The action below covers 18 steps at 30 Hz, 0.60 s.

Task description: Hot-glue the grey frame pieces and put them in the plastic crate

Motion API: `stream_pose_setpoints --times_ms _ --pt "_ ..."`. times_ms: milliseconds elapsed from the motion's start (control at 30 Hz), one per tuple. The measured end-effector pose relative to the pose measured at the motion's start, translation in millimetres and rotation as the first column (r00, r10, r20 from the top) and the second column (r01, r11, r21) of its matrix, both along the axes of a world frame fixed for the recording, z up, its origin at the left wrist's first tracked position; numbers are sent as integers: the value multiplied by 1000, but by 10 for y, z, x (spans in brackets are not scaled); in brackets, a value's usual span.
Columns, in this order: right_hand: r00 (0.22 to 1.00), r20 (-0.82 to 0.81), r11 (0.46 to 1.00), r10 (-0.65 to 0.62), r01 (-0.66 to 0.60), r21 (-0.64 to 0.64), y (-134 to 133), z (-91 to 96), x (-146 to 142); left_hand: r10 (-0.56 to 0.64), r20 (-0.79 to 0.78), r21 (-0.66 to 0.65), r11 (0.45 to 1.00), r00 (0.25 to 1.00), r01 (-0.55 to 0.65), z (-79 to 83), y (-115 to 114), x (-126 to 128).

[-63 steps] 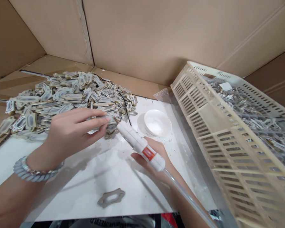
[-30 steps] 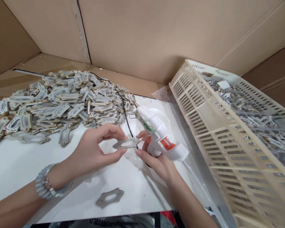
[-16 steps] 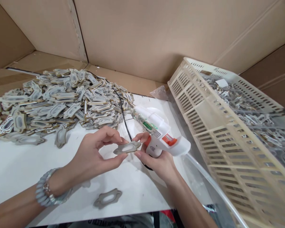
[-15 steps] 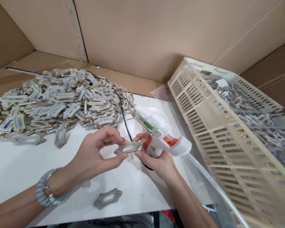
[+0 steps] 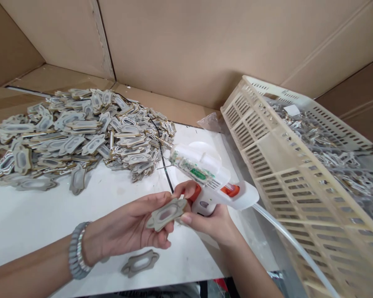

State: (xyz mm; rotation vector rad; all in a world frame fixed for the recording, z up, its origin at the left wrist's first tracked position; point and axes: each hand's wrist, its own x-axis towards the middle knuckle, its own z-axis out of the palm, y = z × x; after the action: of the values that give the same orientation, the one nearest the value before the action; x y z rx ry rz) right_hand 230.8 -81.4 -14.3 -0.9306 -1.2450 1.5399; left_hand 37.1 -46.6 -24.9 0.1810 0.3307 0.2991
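My left hand (image 5: 133,225) is closed on a flat grey frame-shaped piece (image 5: 167,213), held tilted above the white board (image 5: 34,211). My right hand (image 5: 209,213) grips a white glue gun (image 5: 205,176) by its handle, one finger by the orange trigger; its thumb and a fingertip also touch the piece's right end. The gun's nozzle points left, toward the heap of similar grey and tan pieces (image 5: 71,132). A clear glue stick (image 5: 295,244) trails from the back of the gun.
A second grey piece (image 5: 140,263) lies on the board near its front edge. A cream slotted plastic crate (image 5: 298,174) filled with grey pieces stands tilted at the right. A small white dish (image 5: 205,148) sits behind the gun. A black cord (image 5: 163,155) runs past the heap. Cardboard walls (image 5: 186,45) enclose the back.
My left hand lifted a grey piece from the heap's edge and brought it toward me. My right hand swung the glue gun upright and came alongside, both hands now lower and closer.
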Motion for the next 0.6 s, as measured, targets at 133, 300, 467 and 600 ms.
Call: stream_pose_setpoints --times_ms 133,300,467,600 --pt "999 -21 999 35 -36 -39 -35 -24 10 -26 126 -60 998 992 34 -21 -66 -2" --pt "997 -18 997 73 -73 -22 -35 -40 12 -26 188 -34 999 982 33 -41 -87 4" --pt "986 -138 995 -90 94 25 13 30 12 39 114 170 984 993 -58 52 38 -86" --pt "984 -91 987 -155 157 22 20 95 24 469 -63 609 718 881 -339 262 298 -235"
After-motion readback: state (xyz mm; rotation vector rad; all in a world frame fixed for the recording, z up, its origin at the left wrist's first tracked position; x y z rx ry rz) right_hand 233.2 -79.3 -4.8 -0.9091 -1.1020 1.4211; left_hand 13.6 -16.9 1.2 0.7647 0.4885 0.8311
